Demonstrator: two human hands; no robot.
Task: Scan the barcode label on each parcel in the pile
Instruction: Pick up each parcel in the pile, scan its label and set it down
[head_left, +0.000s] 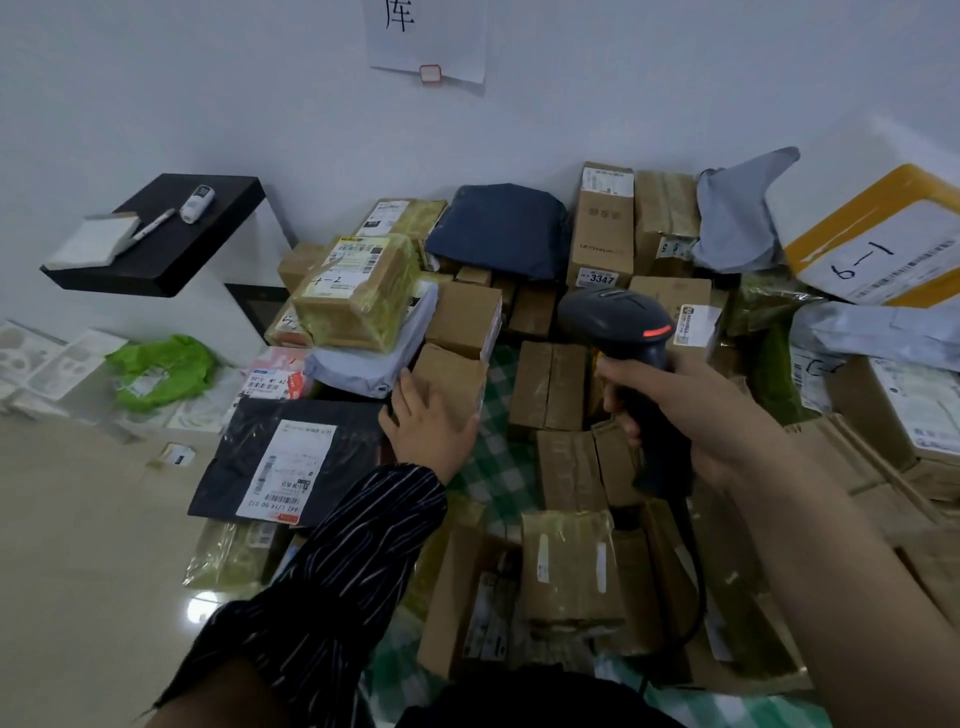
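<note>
A pile of parcels covers a green checked cloth (506, 470) against the wall. My right hand (691, 410) grips a black barcode scanner (621, 322) with a red strip, its head held above the pile's middle. My left hand (428, 421) rests on a small brown carton (452, 374), fingers curled over its near edge. Left of it lies a black mailer bag (234, 467) with a white barcode label (285, 470). A taped box marked "4-2" (358, 288) sits on a grey bag (369, 358).
A black shelf (171, 260) on the left wall carries a notepad, a pen and a small white device. A green bag (161, 371) lies on the floor at left. A yellow parcel marked "6-1" (883, 244) and grey bags are at right. A paper sign (426, 36) hangs on the wall.
</note>
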